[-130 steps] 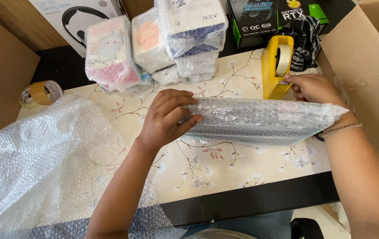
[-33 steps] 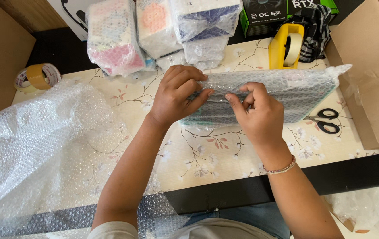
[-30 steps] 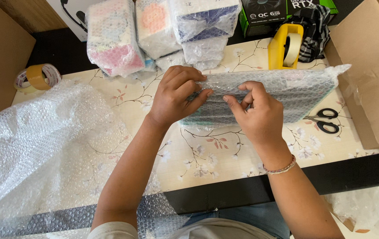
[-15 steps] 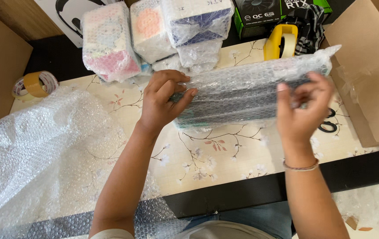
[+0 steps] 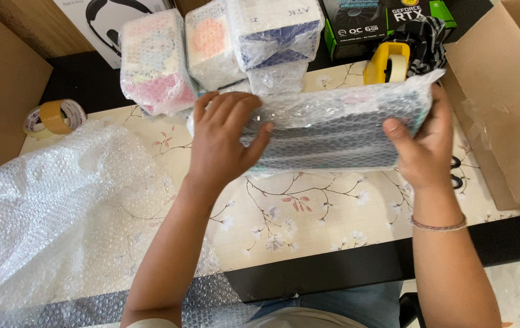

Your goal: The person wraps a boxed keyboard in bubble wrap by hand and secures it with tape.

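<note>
Both hands grip a flat box wrapped in bubble wrap (image 5: 333, 130), held above the counter (image 5: 308, 212), whose surface shows a floral pattern. The left hand (image 5: 223, 136) is closed over the left end of the parcel, fingers spread across its top face and thumb tucked underneath. The right hand (image 5: 424, 146) clasps the right end, thumb on the near face and fingers curled round the far side. A large loose sheet of bubble wrap (image 5: 59, 212) lies on the counter to the left. Behind the parcel stand three more wrapped boxes (image 5: 211, 48), with a yellow tape dispenser (image 5: 386, 62) just beyond its right end. A roll of brown tape (image 5: 53, 116) sits far left, an open cardboard box (image 5: 509, 103) on the right
</note>
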